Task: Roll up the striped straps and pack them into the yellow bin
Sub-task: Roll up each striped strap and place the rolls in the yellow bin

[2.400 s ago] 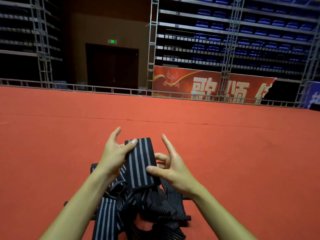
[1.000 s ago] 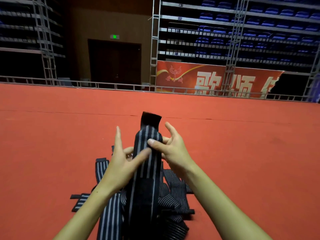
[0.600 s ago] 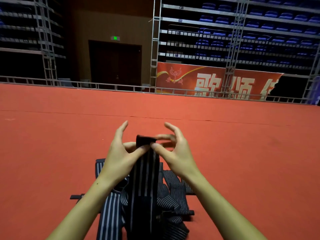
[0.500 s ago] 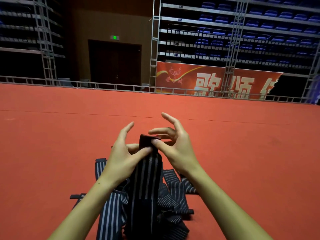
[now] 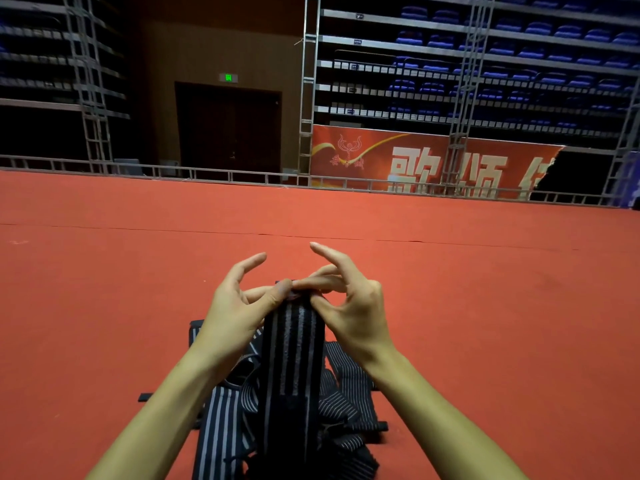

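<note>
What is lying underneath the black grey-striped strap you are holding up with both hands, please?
Under the raised black grey-striped strap lies a loose pile of similar striped straps on the red carpet. The strap and forearms cover the pile's middle, so its count is unclear.

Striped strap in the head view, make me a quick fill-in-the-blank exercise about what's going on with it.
1. Both hands pinch the ____ end of the held strap.
2. The left hand and right hand work above a pile of loose straps lying on a ____ carpet.
3. The stripes on the held strap are ____ on black.
4. The yellow bin is ____ in this view.

Missing words: top; red; grey; not visible
</note>
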`<state>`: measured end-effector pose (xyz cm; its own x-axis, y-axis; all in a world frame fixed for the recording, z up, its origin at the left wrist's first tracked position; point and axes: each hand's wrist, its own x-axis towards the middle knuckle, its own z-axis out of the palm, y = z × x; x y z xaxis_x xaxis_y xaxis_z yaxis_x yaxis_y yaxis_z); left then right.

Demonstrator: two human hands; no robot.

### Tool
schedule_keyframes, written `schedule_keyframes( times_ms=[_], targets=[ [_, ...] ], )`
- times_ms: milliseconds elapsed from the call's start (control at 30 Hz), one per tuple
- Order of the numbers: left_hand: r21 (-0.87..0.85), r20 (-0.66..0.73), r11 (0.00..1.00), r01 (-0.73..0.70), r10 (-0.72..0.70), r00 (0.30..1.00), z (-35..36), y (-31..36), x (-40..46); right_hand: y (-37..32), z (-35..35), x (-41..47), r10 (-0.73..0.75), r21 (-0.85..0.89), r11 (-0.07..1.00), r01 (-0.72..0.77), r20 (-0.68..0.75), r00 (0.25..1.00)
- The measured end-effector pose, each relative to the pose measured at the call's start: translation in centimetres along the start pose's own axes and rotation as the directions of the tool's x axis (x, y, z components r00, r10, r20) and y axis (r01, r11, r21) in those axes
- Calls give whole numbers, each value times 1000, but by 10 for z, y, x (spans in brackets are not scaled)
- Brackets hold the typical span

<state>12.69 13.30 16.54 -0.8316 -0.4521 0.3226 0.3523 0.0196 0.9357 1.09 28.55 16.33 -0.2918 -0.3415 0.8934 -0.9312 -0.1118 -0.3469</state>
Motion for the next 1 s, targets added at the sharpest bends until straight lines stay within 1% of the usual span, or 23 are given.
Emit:
schedule_keyframes(
  times_ms=[67, 133, 200, 267, 333, 400, 467, 600, 667, 833, 1000],
  targets=[
    [-12, 0, 1000, -10, 10, 1000, -1, -1, 1, 2, 0, -1, -17, -36, 999, 18, 12, 1000],
    [-18, -11, 1000, -21, 21, 1000, -2, -2, 1, 0, 0, -3, -3, -28, 1000, 5, 46, 999],
    [-4, -23, 999, -37, 37, 999, -3, -3, 1, -5, 0, -5, 89, 47, 995, -93, 80, 993],
    [23, -17, 998, -61, 61, 998, -1, -2, 0, -10, -2, -7, 233, 183, 952, -245, 83, 969],
    [49, -7, 995, -82, 83, 997, 1, -3, -1, -10, -4, -7, 335, 242, 909, -340, 63, 940],
    [79, 3, 992, -99, 99, 995, 1, -3, 0, -8, -4, -5, 392, 262, 876, -406, 106, 914],
    [107, 20, 987, -119, 118, 993, 2, -2, 0, -7, -4, -3, 406, 277, 857, -435, 158, 900],
    [169, 21, 974, -150, 149, 989, -1, -2, 1, -9, -9, 1, 342, 267, 883, -386, 196, 919],
    [176, 8, 975, -135, 136, 991, -3, -2, 1, -11, -9, 2, 310, 272, 894, -357, 201, 929],
    [201, 55, 979, -24, 13, 998, -4, -1, -1, -14, -8, 0, 251, 258, 925, -278, 133, 959],
    [131, 42, 991, 1, -7, 999, -4, 0, 0, -12, -3, -5, 225, 264, 935, -238, 80, 971]
  ],
)
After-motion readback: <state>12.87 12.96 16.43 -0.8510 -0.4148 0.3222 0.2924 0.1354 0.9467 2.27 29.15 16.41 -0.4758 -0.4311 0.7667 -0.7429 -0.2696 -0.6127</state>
